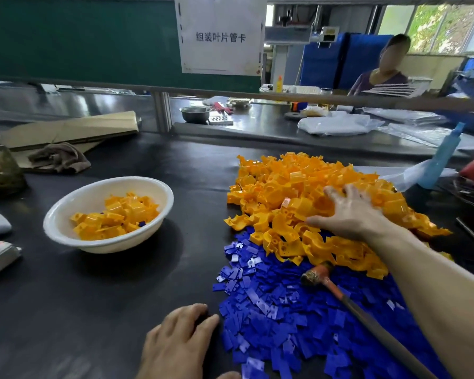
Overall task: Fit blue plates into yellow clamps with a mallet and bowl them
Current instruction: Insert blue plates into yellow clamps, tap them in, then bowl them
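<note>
A heap of yellow clamps (pixel 293 192) lies on the dark table at the right, and a spread of blue plates (pixel 279 310) lies just in front of it. My right hand (pixel 348 212) reaches over the yellow heap with its fingers spread, resting on the clamps. The mallet (pixel 320 274) lies untouched on the blue plates, its head toward the clamps and its handle running to the lower right. My left hand (pixel 175 340) rests flat on the table beside the blue plates. A white bowl (pixel 66 203) at the left holds several yellow clamps.
Folded cardboard (pixel 74 129) and a brown rag (pixel 60 157) lie at the back left. A glass jar (pixel 0 165) stands at the left edge. A metal bowl (pixel 196 113) and plastic bags sit on the far bench, where another person stands. A blue bottle (pixel 441 160) stands at the right.
</note>
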Demonstrator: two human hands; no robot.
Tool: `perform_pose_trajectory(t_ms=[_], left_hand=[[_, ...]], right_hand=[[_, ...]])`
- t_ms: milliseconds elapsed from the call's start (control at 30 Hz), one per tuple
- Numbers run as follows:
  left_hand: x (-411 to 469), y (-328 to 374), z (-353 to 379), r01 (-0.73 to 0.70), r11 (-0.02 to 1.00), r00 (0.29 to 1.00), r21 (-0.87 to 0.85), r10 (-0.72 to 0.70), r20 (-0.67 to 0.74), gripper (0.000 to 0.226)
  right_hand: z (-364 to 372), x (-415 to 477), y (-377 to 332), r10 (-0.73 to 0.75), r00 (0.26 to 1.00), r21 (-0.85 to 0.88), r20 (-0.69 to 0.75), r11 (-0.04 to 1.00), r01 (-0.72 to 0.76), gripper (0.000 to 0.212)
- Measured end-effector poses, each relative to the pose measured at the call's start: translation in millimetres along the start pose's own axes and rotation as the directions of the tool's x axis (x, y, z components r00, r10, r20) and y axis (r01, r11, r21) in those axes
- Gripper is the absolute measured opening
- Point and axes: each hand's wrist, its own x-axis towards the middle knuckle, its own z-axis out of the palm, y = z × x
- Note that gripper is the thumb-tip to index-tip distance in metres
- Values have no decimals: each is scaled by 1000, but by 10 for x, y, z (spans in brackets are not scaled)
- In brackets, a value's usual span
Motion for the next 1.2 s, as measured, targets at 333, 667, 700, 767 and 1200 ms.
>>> perform_pose_trajectory(t_ms=[333,667,700,767,1200], left_hand=[[21,-80,151,115,993,990,30,-117,77,107],[-52,11,90,119,993,993,25,-120,17,100],[-57,17,90,122,992,992,31,-122,11,100],[-69,27,88,119,992,993,46,-120,7,100],[-233,527,-95,171,145,973,-975,-179,144,20]], right_hand=[[431,-724,253,-218,967,-45,-136,976,213,46],[366,-1194,380,-252,847,157,-469,919,361,13],[336,-1249,375,-214,839,208,-500,911,356,11],[274,-1389,346,-154,837,309,-525,882,356,8],[341,-2599,-318,-408,907,994,103,62,-85,19]])
